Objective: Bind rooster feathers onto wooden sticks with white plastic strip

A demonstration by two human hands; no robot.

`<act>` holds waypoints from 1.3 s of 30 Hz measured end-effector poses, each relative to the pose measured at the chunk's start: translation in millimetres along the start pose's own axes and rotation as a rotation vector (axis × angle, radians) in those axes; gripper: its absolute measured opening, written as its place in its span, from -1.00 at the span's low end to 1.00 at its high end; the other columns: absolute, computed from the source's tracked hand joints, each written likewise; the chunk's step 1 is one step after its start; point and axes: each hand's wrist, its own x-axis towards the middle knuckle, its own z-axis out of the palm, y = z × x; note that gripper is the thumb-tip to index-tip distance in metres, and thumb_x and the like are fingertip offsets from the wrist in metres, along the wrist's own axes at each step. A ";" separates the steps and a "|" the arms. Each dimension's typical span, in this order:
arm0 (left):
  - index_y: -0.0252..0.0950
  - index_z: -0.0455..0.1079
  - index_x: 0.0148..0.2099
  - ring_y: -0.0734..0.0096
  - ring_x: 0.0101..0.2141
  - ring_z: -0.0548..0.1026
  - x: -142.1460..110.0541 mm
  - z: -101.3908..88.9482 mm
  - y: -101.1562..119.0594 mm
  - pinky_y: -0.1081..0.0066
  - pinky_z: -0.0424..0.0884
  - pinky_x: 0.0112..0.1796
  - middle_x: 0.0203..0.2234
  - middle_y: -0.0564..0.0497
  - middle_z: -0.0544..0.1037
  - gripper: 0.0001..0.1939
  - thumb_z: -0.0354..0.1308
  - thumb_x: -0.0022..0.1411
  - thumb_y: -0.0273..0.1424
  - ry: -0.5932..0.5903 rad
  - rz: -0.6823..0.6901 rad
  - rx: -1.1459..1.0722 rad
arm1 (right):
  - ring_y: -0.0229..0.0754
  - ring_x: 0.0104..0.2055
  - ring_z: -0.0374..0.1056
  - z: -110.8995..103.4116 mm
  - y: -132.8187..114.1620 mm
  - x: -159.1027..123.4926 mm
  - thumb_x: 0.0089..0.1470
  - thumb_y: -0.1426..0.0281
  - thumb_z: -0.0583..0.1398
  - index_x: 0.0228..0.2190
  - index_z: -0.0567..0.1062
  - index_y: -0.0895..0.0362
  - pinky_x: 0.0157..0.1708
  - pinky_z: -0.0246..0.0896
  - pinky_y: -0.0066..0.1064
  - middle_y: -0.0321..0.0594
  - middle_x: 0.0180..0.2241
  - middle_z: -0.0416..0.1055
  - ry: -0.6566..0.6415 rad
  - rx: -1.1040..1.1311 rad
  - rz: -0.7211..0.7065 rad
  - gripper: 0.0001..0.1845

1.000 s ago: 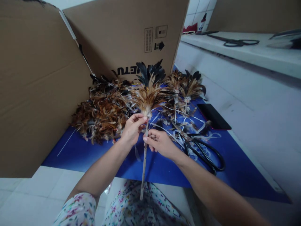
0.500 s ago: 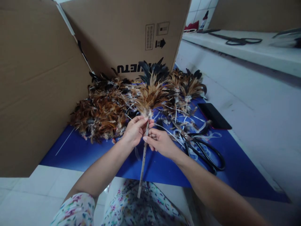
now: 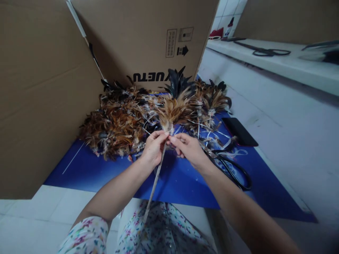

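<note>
A thin wooden stick (image 3: 155,181) runs from my lap up to a fan of brown and black feathers (image 3: 177,106) bound at its top. My left hand (image 3: 153,150) is closed around the stick just below the feathers. My right hand (image 3: 189,148) pinches the same spot from the right side, fingertips against the feather base. Both hands hover above a blue mat (image 3: 182,180).
A heap of brown feathers (image 3: 113,123) lies on the mat to the left. Large black scissors (image 3: 231,169) and pale cut strips lie to the right, with a dark phone (image 3: 239,131) beyond. Cardboard box walls (image 3: 39,95) stand left and behind. A white ledge (image 3: 278,61) holds more scissors.
My right hand has moved up from the stick's shaft to the base of the feathers beside my left hand. The stick's lower end has swung left.
</note>
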 end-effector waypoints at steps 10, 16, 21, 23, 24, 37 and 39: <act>-0.34 0.32 -0.42 0.56 -0.54 0.45 -1.2 0.5 -4.6 0.52 0.29 -0.44 -0.60 0.08 0.48 -0.75 0.37 -0.09 -0.51 -0.058 0.087 0.011 | -0.40 -0.60 0.20 11.5 -28.7 31.4 -0.24 0.09 0.43 -0.55 0.44 0.21 -0.64 0.05 -0.53 -0.33 -0.64 0.32 0.087 0.028 0.043 -0.53; -0.34 0.34 -0.43 0.54 -0.52 0.47 0.1 -3.0 -5.0 0.53 0.30 -0.47 -0.59 0.10 0.46 -0.81 0.33 -0.05 -0.46 -0.107 0.075 -0.036 | -0.39 -0.67 0.23 8.3 -17.5 32.7 -0.23 0.04 0.41 -0.55 0.44 0.21 -0.69 -0.07 -0.54 -0.33 -0.66 0.34 0.066 0.105 0.056 -0.50; -0.33 0.31 -0.39 0.59 -0.55 0.43 2.0 -4.0 -6.8 0.54 0.31 -0.45 -0.58 0.08 0.49 -0.75 0.36 -0.05 -0.48 -0.128 0.027 -0.002 | -0.40 -0.69 0.24 7.5 -16.1 30.4 -0.22 0.04 0.42 -0.57 0.42 0.21 -0.71 -0.10 -0.55 -0.34 -0.66 0.33 0.055 0.158 0.052 -0.50; -0.32 0.29 -0.36 0.59 -0.56 0.42 3.4 -3.9 -7.8 0.55 0.29 -0.46 -0.58 0.08 0.49 -0.72 0.36 -0.04 -0.49 -0.131 0.016 0.002 | -0.38 -0.69 0.24 6.9 -15.8 30.0 -0.25 0.02 0.42 -0.57 0.42 0.21 -0.71 -0.07 -0.53 -0.34 -0.67 0.33 0.064 0.163 0.032 -0.48; -0.32 0.28 -0.35 0.59 -0.56 0.42 3.9 -3.9 -8.1 0.55 0.29 -0.47 -0.58 0.07 0.49 -0.72 0.37 -0.03 -0.49 -0.138 0.009 0.007 | -0.36 -0.68 0.26 6.2 -15.4 29.9 -0.25 0.02 0.42 -0.57 0.43 0.21 -0.71 -0.04 -0.52 -0.33 -0.67 0.33 0.068 0.155 0.024 -0.48; -0.41 0.42 -0.42 0.72 -0.65 0.16 3.1 -5.2 -4.4 0.58 0.02 -0.63 -0.60 0.02 0.41 -0.71 0.27 0.21 -0.28 -0.348 -0.012 0.169 | -0.33 -0.57 0.21 -4.3 -3.3 30.0 0.00 -0.03 0.25 -0.64 0.40 0.16 -0.49 0.10 -0.44 -0.29 -0.66 0.33 0.148 -0.217 -0.188 -0.47; -0.41 0.41 -0.46 0.70 -0.67 0.13 3.7 -5.6 -5.0 0.57 -0.01 -0.63 -0.66 0.05 0.34 -0.68 0.21 0.26 -0.28 -0.366 -0.023 0.187 | -0.32 -0.57 0.19 -6.1 -2.5 30.3 0.04 -0.01 0.22 -0.64 0.39 0.15 -0.49 0.06 -0.42 -0.29 -0.65 0.32 0.168 -0.301 -0.223 -0.48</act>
